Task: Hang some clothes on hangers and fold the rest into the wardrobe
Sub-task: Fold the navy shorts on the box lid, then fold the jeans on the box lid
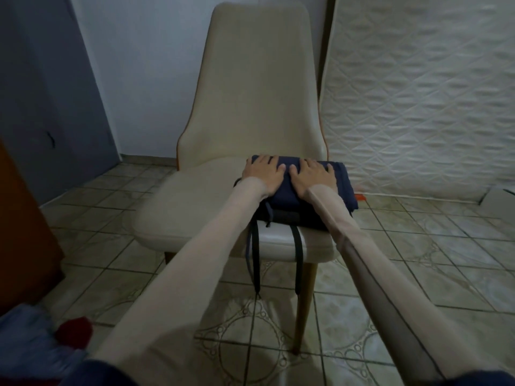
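Hands, left (263, 174) and right (313, 178), lay flat with fingers spread on folded navy garment (303, 200) at chair (250, 107) seat's 3 o'clock edge. Soft, light; likely best lifted from beneath, straps (256, 260) dangling.

Both arms stretch forward, left hand (263, 174) and right hand (313, 178) flat, palms down.

I see a cream chair (217, 207) standing on the tiled floor (418, 260). A folded navy garment (306, 207) lies on the seat's right side, reaching the front edge, its dark straps (256, 257) hanging over that edge.
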Available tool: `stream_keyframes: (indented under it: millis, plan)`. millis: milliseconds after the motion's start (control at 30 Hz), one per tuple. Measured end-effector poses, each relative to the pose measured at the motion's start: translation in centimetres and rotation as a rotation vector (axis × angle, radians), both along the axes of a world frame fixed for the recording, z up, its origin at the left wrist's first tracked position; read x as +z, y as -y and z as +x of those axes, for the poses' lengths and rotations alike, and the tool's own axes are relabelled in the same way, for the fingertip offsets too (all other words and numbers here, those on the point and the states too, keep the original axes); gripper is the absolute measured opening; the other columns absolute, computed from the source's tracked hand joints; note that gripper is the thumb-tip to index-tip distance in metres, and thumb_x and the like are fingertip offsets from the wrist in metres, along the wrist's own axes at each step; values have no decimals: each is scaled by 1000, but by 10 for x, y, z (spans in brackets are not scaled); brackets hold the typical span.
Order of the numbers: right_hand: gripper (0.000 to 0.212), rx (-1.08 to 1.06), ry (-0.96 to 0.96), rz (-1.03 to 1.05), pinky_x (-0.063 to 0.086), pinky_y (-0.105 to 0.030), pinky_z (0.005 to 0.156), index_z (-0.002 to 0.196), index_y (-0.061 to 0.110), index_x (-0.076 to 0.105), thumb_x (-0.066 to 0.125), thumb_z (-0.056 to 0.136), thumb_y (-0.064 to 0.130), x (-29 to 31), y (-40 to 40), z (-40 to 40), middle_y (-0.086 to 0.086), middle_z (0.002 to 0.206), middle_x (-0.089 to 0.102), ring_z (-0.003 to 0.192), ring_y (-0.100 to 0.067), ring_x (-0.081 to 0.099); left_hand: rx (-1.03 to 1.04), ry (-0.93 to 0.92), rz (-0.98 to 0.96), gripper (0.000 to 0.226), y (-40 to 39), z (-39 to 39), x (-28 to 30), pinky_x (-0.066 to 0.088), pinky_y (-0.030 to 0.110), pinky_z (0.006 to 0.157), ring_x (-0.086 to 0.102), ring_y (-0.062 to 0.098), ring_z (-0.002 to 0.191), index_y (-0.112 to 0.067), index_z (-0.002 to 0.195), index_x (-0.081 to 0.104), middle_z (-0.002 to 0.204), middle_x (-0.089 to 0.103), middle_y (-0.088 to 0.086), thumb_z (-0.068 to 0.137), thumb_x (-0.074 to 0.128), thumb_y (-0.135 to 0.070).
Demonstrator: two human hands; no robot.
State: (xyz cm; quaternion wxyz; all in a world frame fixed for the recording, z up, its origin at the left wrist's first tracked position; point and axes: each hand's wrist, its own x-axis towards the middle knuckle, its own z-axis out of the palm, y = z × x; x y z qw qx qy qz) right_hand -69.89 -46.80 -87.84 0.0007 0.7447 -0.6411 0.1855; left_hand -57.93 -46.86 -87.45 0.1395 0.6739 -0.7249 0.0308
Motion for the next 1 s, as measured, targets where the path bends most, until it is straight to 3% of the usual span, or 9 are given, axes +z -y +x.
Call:
stream_keyframes:
  millis: [167, 333, 467, 533, 633, 833, 1000]
  plan:
    - [50, 92, 87, -3, 3, -42, 116, 147, 12, 27, 27, 101, 33, 12, -13, -9, -5, 154, 25, 142, -19, 20, -123, -105, -79, 47, -27, 12, 9, 3, 36, 116, 9, 14, 145, -16, 149, 21, 158, 14, 0, 104, 22, -26]
    - [49, 222, 214, -1, 2, -42, 117, 148, 15, 23, 35, 101, 26, 20, -48, 10, -2, 156, 20, 145, -17, 14, -98, -353, -221, 44, -65, 53, 6, 14, 34, 117, 18, 17, 144, -11, 146, 29, 155, 23, 6, 102, 31, -16]
    - [50, 360, 197, -47, 2, -41, 117, 147, 15, 27, 41, 99, 21, 21, -81, 54, 0, 155, 24, 143, -17, 21, -23, -348, -189, 46, -110, 96, -3, 19, 28, 114, 25, 20, 141, -10, 145, 31, 153, 28, 7, 100, 36, -13]
    - [50, 447, 192, -60, 12, -42, 116, 145, 16, 30, 44, 97, 19, 17, -105, 84, -3, 151, 31, 136, -25, 33, 56, -372, -170, 45, -144, 123, -11, 24, 31, 112, 31, 22, 138, -13, 145, 34, 151, 33, 6, 100, 37, -15]
    - [50, 571, 157, -58, 26, -41, 111, 142, 14, 34, 48, 94, 17, 7, -145, 133, -9, 147, 37, 131, -31, 38, 173, -435, -109, 45, -197, 171, -22, 30, 29, 107, 36, 25, 134, -15, 144, 35, 149, 35, 7, 99, 39, -16]
    - [53, 725, 77, 120, 35, -35, 104, 143, 16, 32, 49, 94, 18, -37, -232, 234, -14, 141, 43, 127, -30, 44, 439, -529, -14, 41, -328, 270, -47, 33, 24, 102, 38, 26, 132, -11, 141, 39, 146, 39, 9, 100, 37, -13]
    - [56, 833, -11, 310, 32, -29, 105, 146, 14, 29, 50, 94, 17, -88, -290, 302, -13, 147, 37, 133, -27, 38, 671, -606, 49, 44, -433, 337, -86, 31, 27, 105, 37, 23, 134, -11, 141, 39, 146, 38, 8, 99, 33, -1]
